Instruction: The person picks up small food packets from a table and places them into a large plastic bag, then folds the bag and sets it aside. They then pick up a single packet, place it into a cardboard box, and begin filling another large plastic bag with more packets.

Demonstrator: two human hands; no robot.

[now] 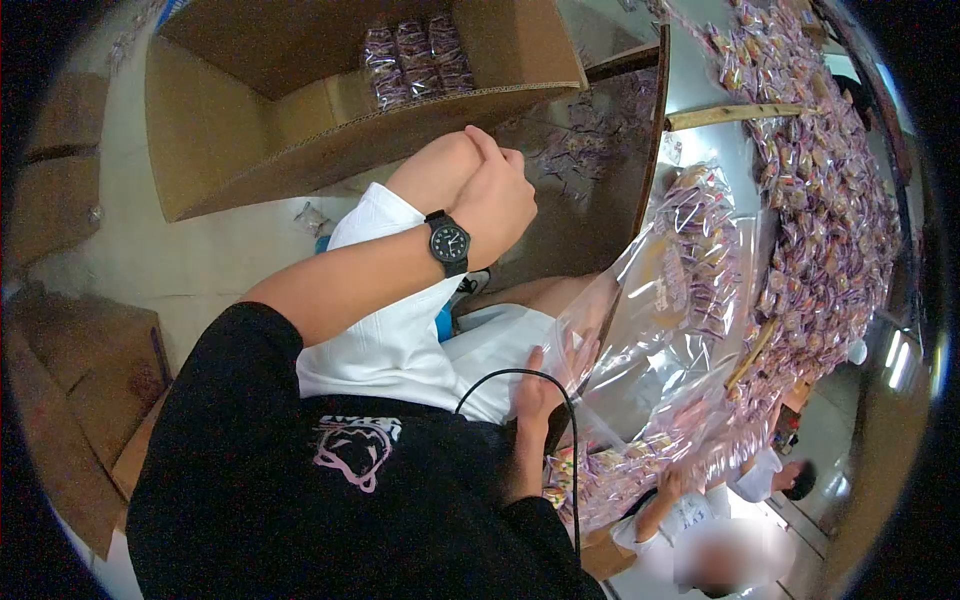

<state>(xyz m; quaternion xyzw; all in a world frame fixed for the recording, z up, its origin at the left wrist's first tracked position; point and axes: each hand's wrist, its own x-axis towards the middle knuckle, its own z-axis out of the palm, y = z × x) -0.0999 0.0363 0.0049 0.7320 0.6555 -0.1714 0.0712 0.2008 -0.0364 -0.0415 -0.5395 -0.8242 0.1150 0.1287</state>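
My left hand (497, 200), with a black watch on the wrist, rests draped over my raised knee (430, 175) and holds nothing. Its fingers lie loosely along the knee. My right hand (550, 385) grips the near edge of a large clear plastic bag (630, 370); its fingers show through the film. At the bag's far end sit rows of small wrapped packets (700, 250) with purple markings. The bag lies across the edge of a pale metal worktop (700, 85).
An open cardboard box (330, 150) stands ahead, holding several bagged bundles (418, 62). A large heap of wrapped packets (820, 220) covers the right side, with a wooden strip (735, 116) beside it. Another person (690, 530) is at the lower right. More cardboard boxes (90, 380) stand left.
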